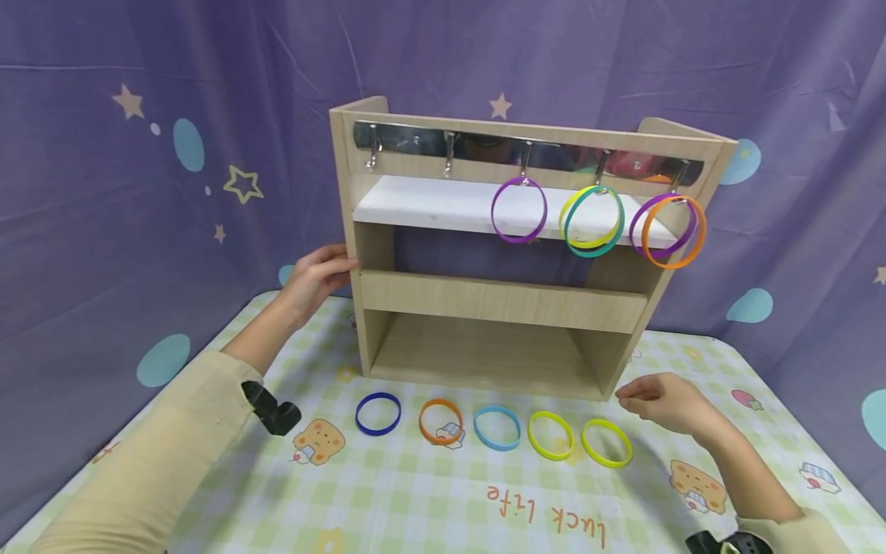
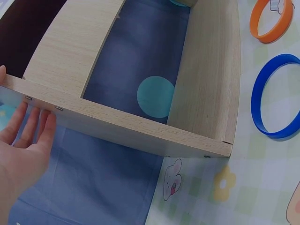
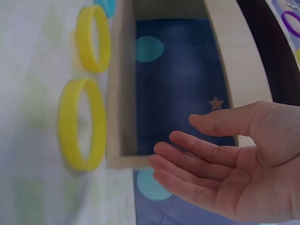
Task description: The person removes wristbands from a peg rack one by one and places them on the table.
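My left hand (image 1: 313, 283) rests against the left side panel of a small wooden shelf (image 1: 505, 300), straight fingers on its outer face and thumb at the front edge. Low by the shelf's right front corner is my right hand (image 1: 664, 402), its fingers loosely bent and holding nothing. Near it lie two yellow wristbands (image 1: 606, 443) on the cloth. Leftward in the same row come a light blue wristband (image 1: 497, 447), an orange wristband (image 1: 441, 442) and a dark blue wristband (image 1: 378, 433).
A metal hook rail (image 1: 408, 138) runs along the shelf's top front. A purple band (image 1: 494, 219) hangs on its middle hook. Rightward hang a teal band (image 1: 571, 245) with a yellow one, then an orange band (image 1: 704, 231) with a purple one. Purple curtain (image 1: 443, 46) stands behind.
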Available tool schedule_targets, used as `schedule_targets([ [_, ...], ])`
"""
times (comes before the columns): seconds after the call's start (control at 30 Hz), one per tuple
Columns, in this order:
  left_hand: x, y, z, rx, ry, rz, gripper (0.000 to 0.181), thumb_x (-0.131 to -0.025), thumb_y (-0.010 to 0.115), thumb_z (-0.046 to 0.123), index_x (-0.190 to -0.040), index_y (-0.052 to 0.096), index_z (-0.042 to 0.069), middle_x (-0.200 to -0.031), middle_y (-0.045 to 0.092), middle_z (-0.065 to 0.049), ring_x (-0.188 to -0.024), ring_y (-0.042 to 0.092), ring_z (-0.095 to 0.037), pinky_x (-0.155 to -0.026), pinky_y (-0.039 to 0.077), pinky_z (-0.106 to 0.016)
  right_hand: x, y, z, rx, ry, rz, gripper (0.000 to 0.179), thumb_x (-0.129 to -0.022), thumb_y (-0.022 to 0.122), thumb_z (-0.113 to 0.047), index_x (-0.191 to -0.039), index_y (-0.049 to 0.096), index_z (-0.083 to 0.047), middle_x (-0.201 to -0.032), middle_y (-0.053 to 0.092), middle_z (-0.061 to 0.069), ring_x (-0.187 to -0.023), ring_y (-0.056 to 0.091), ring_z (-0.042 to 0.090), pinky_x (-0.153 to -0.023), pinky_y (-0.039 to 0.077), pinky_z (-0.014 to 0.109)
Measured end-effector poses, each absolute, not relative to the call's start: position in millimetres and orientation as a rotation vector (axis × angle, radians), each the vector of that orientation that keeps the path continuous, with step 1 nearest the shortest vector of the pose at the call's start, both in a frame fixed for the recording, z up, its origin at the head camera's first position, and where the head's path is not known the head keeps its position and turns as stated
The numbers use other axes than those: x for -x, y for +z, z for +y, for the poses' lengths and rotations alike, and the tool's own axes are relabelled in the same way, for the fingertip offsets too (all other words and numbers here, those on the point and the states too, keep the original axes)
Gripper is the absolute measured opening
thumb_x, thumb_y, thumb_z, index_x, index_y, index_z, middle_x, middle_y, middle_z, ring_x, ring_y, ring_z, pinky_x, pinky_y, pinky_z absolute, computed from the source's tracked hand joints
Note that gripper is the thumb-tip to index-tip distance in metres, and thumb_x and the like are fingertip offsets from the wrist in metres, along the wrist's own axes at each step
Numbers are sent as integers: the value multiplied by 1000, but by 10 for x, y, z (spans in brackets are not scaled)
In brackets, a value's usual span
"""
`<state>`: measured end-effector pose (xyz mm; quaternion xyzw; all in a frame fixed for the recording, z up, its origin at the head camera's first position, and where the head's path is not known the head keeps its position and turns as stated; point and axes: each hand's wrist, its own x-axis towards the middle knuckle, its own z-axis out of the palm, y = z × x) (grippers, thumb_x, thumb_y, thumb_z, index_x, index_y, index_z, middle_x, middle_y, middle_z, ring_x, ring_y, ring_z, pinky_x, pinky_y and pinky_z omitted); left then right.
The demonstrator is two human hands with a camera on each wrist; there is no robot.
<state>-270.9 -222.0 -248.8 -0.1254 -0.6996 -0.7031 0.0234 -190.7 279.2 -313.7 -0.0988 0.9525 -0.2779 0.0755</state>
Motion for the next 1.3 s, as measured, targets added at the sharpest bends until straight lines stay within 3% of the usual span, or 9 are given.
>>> schedule_targets([
  [0.2,2716,-2489,-2219,380,-2181,-2165,53,-97,50,12,-142,32,-8,-111,53,6,-105,55,-6,-93,44,-15,1898,-3039,2623,380,-810,2898,28,-91,64,-20,-109,70,0,-99,74,12,-87,69,20,-72,55,35],
  [0.43,2726,-2500,-2215,386,-2214,-2131,40,-97,50,11,-133,41,-2,-110,54,5,-105,56,-8,-91,46,-15,1896,-2969,2400,437,-828,2886,28,-90,65,-23,-109,71,-3,-102,74,11,-94,69,25,-78,56,39],
  [0.93,2706,-2487,-2222,376,-2217,-2138,44,-97,51,12,-136,38,-3,-113,53,5,-108,55,-8,-93,45,-15,1852,-2720,2019,635,-915,2858,30,-90,66,-29,-110,71,-6,-103,74,8,-93,70,19,-77,56,33],
  [1.3,2705,-2489,-2216,384,-2214,-2137,47,-97,51,12,-138,37,-5,-111,54,6,-104,56,-6,-92,45,-15,1778,-2371,1836,757,-948,2937,33,-92,65,-31,-113,70,-6,-104,74,7,-100,70,22,-85,57,39],
])
